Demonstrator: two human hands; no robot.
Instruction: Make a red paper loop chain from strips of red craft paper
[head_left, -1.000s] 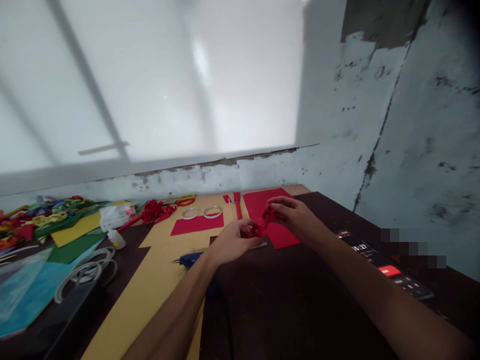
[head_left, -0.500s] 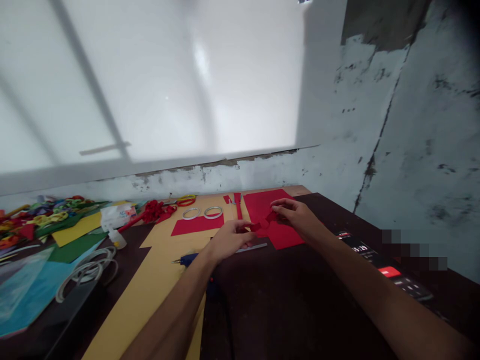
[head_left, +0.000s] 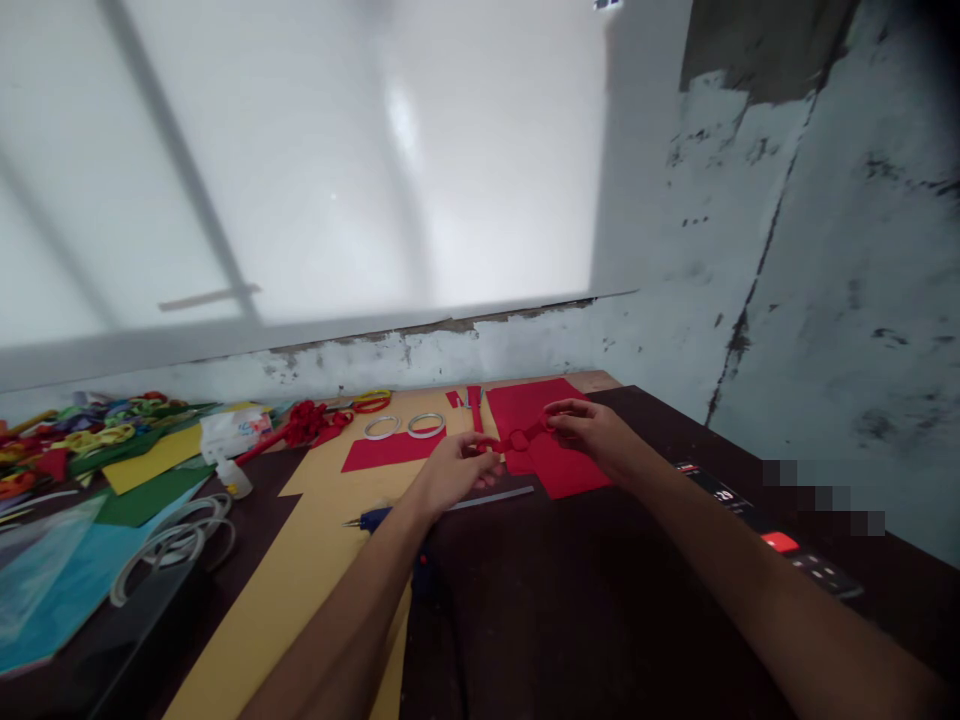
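Note:
My left hand [head_left: 463, 466] pinches one end of a thin red strip [head_left: 519, 440]. The strip's other end is between the closed fingertips of my right hand [head_left: 589, 430]. Between the hands the strip forms a small loop; whether it is ribbon or cut felt I cannot tell. Both hands are above the table's far part, the right one over a red sheet [head_left: 559, 470]. Under my left hand lies a thin grey ruler-like bar [head_left: 495, 498]. Left of my left wrist is a blue-and-black glue gun [head_left: 375, 518], partly covered by my forearm.
Two silver rings [head_left: 427, 426] lie by a smaller red piece [head_left: 382, 455] on tan paper [head_left: 300, 560]. Yellow-handled scissors [head_left: 373, 401] are behind. At left are a small bottle [head_left: 234, 478], coiled cable [head_left: 176, 530] and colourful material [head_left: 97, 430]. A lit phone [head_left: 780, 543] lies right.
The red piece between my hands now shows as a strip with a loop, stretched from hand to hand. My left hand has shifted slightly left and up; my right hand has barely moved.

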